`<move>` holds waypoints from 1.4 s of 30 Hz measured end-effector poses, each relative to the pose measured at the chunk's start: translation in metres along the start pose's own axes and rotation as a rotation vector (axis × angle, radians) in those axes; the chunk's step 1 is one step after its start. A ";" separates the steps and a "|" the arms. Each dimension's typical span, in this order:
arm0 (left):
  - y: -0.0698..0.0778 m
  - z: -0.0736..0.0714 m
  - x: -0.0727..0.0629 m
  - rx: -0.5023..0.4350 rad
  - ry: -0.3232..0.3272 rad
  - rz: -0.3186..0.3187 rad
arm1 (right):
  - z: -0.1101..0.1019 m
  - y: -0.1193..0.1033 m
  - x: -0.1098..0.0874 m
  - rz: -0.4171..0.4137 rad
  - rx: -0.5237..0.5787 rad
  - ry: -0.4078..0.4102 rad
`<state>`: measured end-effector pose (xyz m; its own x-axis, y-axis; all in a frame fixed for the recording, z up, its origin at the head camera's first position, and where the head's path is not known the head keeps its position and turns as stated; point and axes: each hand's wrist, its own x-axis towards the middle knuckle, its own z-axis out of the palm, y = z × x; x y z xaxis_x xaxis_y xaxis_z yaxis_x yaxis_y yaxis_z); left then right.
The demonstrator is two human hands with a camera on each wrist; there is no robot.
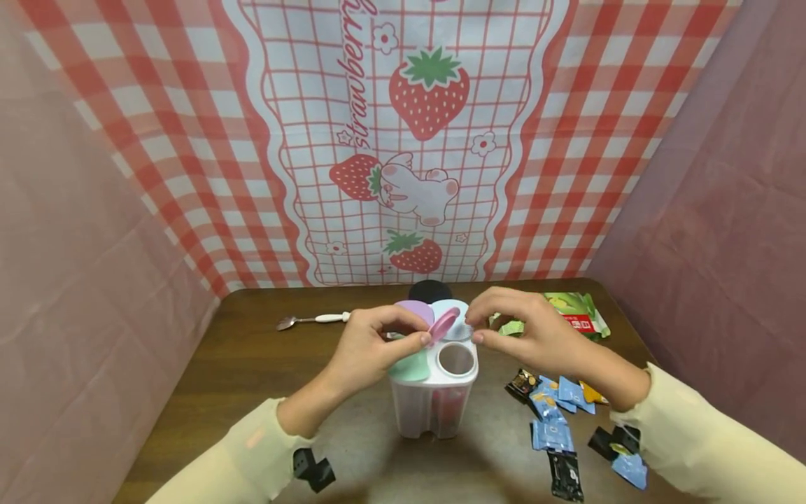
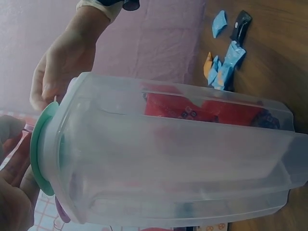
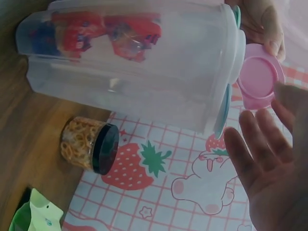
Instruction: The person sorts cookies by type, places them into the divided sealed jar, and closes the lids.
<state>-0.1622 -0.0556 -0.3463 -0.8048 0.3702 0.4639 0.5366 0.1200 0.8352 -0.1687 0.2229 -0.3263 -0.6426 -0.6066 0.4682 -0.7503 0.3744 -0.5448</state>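
A pink lid (image 1: pixel 444 326) is pinched by the left hand (image 1: pixel 368 344) just above the clear container (image 1: pixel 413 409) on the desk (image 1: pixel 252 378), near its round opening (image 1: pixel 456 359), while the right hand (image 1: pixel 532 327) is held close by, fingers released.

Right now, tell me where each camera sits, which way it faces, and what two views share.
Head: worn on the head, facing forward and down at the lidded storage container; left hand, right hand and both sleeves show.
Left wrist: on that wrist, facing the container's clear side, image sideways; both hands and the right sleeve show.
Right wrist: on that wrist, facing the container and a jar of ring-shaped snacks; both hands show.
Both wrist views share the red packets inside the container.
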 end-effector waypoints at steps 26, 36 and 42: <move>0.001 -0.008 -0.008 -0.092 -0.058 0.021 | 0.007 0.002 0.018 0.029 0.063 0.061; -0.020 -0.030 -0.016 0.018 0.029 0.073 | 0.006 0.000 -0.008 -0.037 -0.010 0.034; -0.039 -0.037 -0.022 -0.017 0.005 0.017 | 0.014 0.003 -0.026 -0.178 -0.111 0.080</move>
<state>-0.1749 -0.1030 -0.3785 -0.7969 0.3678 0.4793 0.5458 0.0982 0.8321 -0.1518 0.2302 -0.3493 -0.5057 -0.6143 0.6057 -0.8625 0.3441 -0.3710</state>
